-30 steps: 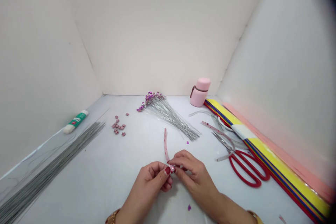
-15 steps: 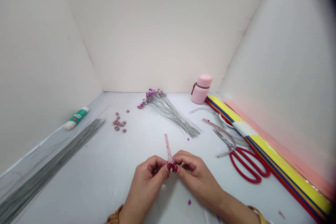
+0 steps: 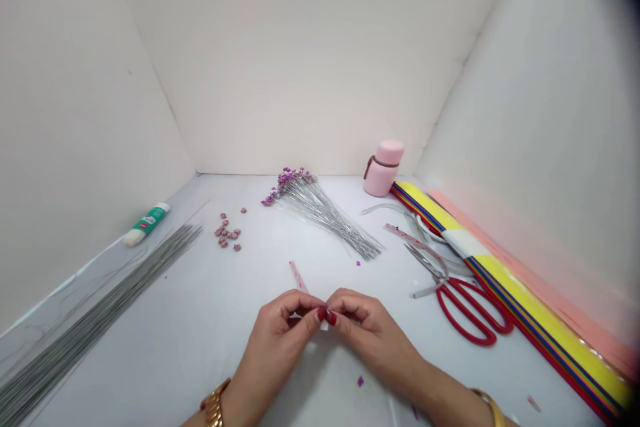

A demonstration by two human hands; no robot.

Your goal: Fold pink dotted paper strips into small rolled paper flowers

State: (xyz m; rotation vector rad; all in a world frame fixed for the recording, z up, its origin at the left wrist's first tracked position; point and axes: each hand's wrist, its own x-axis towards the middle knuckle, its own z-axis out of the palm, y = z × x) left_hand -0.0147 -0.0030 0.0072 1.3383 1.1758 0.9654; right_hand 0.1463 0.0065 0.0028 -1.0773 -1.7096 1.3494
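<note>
The left hand and right hand meet at their red-nailed fingertips, pinching a narrow pink paper strip with dark-red dots, its free end angling out beyond them. Red-handled steel scissors lie right of the right hand; a bundle of thin silver wires with purple beaded tips lies beyond both hands.
</note>
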